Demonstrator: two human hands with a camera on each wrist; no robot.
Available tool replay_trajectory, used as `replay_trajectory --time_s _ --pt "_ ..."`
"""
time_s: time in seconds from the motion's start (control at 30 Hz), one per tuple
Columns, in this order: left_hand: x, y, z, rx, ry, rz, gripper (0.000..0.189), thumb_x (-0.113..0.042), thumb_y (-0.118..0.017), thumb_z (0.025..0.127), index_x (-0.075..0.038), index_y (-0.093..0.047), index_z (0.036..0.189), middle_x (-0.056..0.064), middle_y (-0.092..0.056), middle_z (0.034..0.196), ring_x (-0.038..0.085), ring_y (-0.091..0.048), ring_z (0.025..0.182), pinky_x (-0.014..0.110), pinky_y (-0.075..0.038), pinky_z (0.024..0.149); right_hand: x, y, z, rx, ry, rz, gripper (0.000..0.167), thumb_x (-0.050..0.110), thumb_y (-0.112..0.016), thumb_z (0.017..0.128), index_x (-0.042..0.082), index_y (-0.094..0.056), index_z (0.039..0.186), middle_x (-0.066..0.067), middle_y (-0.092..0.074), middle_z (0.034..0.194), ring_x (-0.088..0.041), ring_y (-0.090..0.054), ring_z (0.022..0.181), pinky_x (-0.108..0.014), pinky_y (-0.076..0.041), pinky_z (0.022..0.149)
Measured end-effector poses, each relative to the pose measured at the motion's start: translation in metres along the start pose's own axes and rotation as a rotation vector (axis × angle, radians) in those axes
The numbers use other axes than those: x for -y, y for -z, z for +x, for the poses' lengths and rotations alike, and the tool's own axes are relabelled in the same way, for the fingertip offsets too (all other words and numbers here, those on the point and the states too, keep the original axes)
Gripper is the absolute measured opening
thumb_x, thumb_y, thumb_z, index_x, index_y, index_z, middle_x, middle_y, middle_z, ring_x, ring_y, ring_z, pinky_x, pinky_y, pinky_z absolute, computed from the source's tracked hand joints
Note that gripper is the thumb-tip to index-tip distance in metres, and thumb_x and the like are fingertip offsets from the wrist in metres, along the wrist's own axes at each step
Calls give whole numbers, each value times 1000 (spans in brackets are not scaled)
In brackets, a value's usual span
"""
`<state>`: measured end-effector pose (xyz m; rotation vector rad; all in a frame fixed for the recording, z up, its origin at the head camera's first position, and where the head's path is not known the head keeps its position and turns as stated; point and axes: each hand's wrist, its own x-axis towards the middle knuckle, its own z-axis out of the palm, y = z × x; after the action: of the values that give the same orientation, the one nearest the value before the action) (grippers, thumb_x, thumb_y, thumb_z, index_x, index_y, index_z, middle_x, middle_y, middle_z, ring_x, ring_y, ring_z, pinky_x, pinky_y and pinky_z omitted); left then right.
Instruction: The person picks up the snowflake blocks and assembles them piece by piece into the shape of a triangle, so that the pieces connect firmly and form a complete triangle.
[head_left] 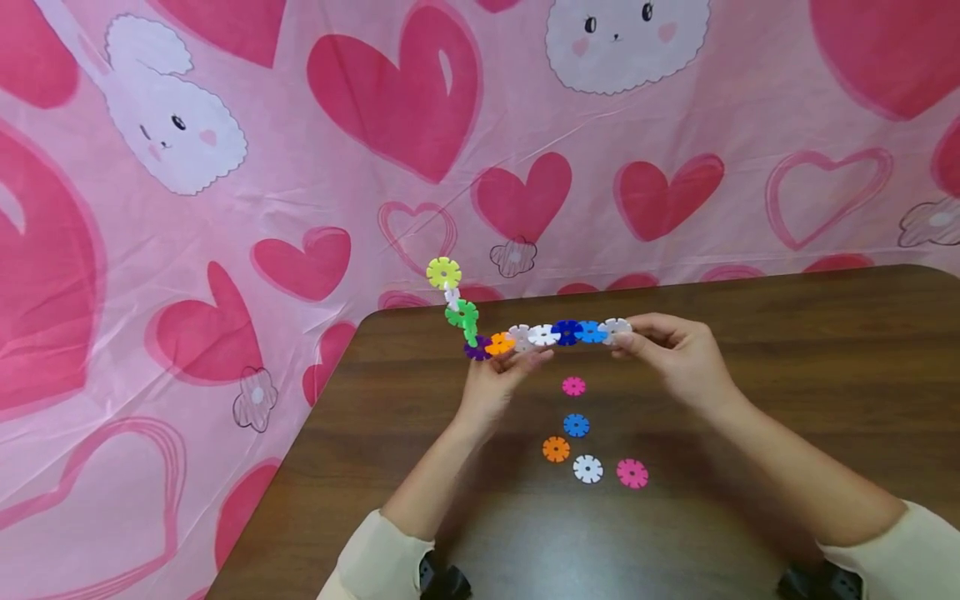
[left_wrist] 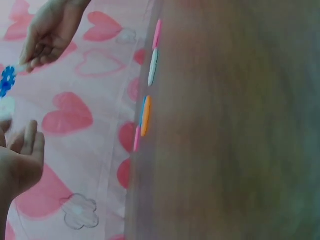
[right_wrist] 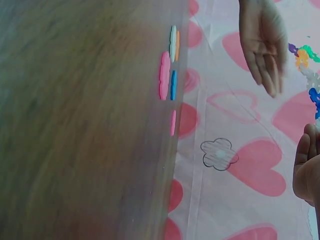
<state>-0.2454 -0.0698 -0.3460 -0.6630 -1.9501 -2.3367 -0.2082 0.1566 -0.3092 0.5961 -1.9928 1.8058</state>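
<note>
A chain of interlocked notched plastic discs [head_left: 567,332] hangs in the air above the table, coloured blue, white, orange and purple along its level part. Its left end bends upward through green discs to a yellow-green one [head_left: 444,272]. My right hand [head_left: 686,358] pinches the white disc [head_left: 616,330] at the right end between thumb and fingers. Beneath the purple and orange discs is my left hand [head_left: 491,387], its fingers extended; whether it touches the chain is hard to tell. In the right wrist view, the left hand [right_wrist: 263,45] shows straight fingers beside the chain.
Several loose discs lie flat on the brown wooden table [head_left: 360,500]: two pink [head_left: 632,473], one blue [head_left: 576,425], one orange [head_left: 556,449] and one white [head_left: 588,469]. A pink cloth with hearts [head_left: 393,92] hangs behind and left of the table.
</note>
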Motion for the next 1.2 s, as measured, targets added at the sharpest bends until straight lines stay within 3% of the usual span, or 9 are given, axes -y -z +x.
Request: replay_trajectory --time_s 0.03,0.17,0.27,0.37,0.5,0.63,0.83,0.97,1.2 --pt "-11 -1 -3 -42 32 3 26 -12 -62 89 8 -60 106 20 -66 101 28 -63 98 38 -42 95 1 2 0 -4 0 10 13 -4 -63 84 -12 -64 95 -1 -70 78 -12 -66 69 -20 -52 72" --pt "-24 4 4 -233 135 -51 25 -4 -49 95 10 -57 114 22 -62 110 25 -62 100 37 -43 94 1 7 -1 -16 -4 42 13 -6 -63 84 -11 -64 95 -1 -70 80 -13 -66 70 -21 -52 72" --pt "-35 8 9 -341 92 -166 30 -8 -39 99 11 -54 118 23 -60 114 25 -62 101 35 -45 92 0 9 -3 -13 -19 28 13 -5 -63 84 -9 -65 96 0 -70 81 -12 -66 70 -20 -51 73" --pt "-48 13 10 -384 6 -236 37 -16 -31 102 10 -51 120 22 -60 113 25 -62 101 34 -45 92 -1 12 -5 -4 -38 -5 13 -2 -63 85 -7 -66 97 1 -70 81 -11 -66 71 -18 -51 73" --pt "-61 19 9 -348 -95 -234 42 -23 -33 101 10 -46 125 20 -59 117 22 -62 101 32 -46 90 -2 15 -7 4 -48 -54 13 0 -63 86 -6 -66 97 3 -70 80 -10 -66 71 -17 -51 72" --pt "-69 22 8 -248 -184 -194 42 -16 -49 96 12 -45 128 24 -58 117 21 -62 101 30 -49 85 -3 18 -7 5 -45 -81 14 0 -63 86 -7 -66 97 2 -70 80 -10 -66 71 -17 -51 71" --pt "-71 24 7 -115 -220 -46 37 -2 -59 89 9 -51 124 17 -63 112 22 -64 97 36 -47 89 -5 23 -8 25 -53 -100 16 1 -62 87 -8 -64 99 2 -70 82 -12 -66 72 -19 -51 71" --pt "-70 22 6 -103 -248 24 32 4 -58 88 11 -55 118 14 -66 106 20 -65 92 37 -47 88 -7 25 -7 35 -82 -138 19 3 -61 88 -11 -62 101 4 -69 80 -11 -66 72 -19 -52 71" --pt "-69 21 7 -124 -290 22 30 5 -59 86 15 -55 114 16 -66 102 22 -65 92 36 -49 85 -11 29 -4 78 -155 -261 25 10 -61 89 -10 -61 106 -3 -69 82 -7 -64 73 -14 -50 69"
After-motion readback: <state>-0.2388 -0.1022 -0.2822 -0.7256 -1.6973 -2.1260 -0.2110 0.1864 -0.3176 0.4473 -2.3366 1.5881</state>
